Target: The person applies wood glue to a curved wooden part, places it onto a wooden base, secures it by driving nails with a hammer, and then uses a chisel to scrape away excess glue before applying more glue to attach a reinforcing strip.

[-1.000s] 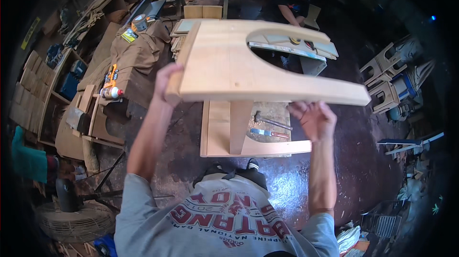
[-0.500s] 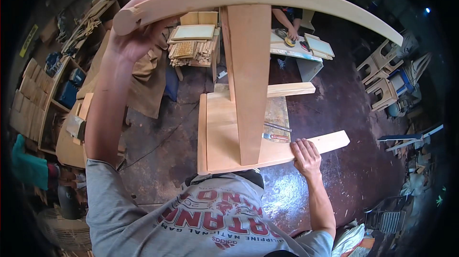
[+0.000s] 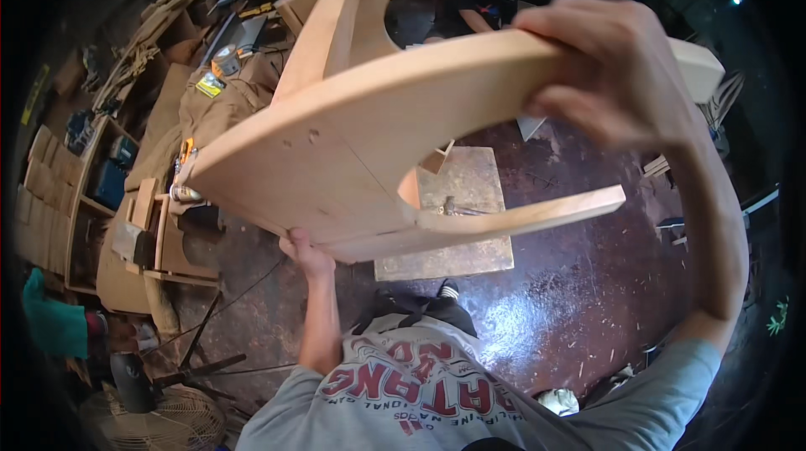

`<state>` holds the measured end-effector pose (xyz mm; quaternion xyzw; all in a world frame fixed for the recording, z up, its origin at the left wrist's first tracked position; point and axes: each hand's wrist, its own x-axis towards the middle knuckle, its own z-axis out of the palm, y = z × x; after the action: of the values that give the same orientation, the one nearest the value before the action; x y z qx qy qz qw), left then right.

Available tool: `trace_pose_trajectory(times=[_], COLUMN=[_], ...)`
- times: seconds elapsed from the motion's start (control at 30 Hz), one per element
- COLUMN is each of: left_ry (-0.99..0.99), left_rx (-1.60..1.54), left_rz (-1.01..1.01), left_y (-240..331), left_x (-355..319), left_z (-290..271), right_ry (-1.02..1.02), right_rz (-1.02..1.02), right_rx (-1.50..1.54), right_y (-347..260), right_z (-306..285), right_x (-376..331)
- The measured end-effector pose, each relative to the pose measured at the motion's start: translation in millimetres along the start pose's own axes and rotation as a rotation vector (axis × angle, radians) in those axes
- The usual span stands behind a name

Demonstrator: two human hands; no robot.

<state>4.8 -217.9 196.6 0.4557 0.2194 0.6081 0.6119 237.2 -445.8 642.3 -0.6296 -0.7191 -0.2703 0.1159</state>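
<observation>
A pale wooden furniture frame (image 3: 319, 166) is held up, tilted, in front of my chest. It has two broad side panels with curved cutouts and prongs, joined by a crosspiece (image 3: 323, 36). My left hand (image 3: 311, 256) grips the near panel's lower edge, its thumb showing on the face and the other fingers mostly hidden. My right hand (image 3: 609, 73) is wrapped over the upper prong of that panel. Below the frame stands a low, stained worktable (image 3: 445, 265). A metal tool (image 3: 451, 206) lies on it, partly covered by the lower prong.
Brown cloth (image 3: 201, 119) covers a bench at the left, with small items on top. Beyond it is a shelf with blue cases (image 3: 109, 182). A fan (image 3: 159, 417) stands at lower left. At the back another person (image 3: 474, 2) bends forward. The reddish floor (image 3: 571, 283) looks shiny.
The frame has been lifted off the low table and turned over. My left hand has gone from its raised rail to a lower edge; my right hand has risen to an upper prong.
</observation>
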Motion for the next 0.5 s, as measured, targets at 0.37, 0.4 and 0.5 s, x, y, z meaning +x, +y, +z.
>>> trace_pose_trajectory(times=[0.37,0.4,0.5], left_ry=[-0.019,-0.013,0.014], left_rx=[0.002,0.011,0.028], left_rz=[-0.674,-0.674,-0.800], left_y=[77.1,73.3,55.3], left_x=[-14.9,-16.4,-16.9], left_z=[-36.9,-35.6,-29.7], right_ry=[-0.535,-0.566,-0.643], right_rz=[0.623,0.647,0.737], right_rx=[0.321,0.339,0.442], right_y=[68.6,74.5,92.7], right_z=[179.6,195.8,234.5], right_x=[-18.5,-26.9,-55.2])
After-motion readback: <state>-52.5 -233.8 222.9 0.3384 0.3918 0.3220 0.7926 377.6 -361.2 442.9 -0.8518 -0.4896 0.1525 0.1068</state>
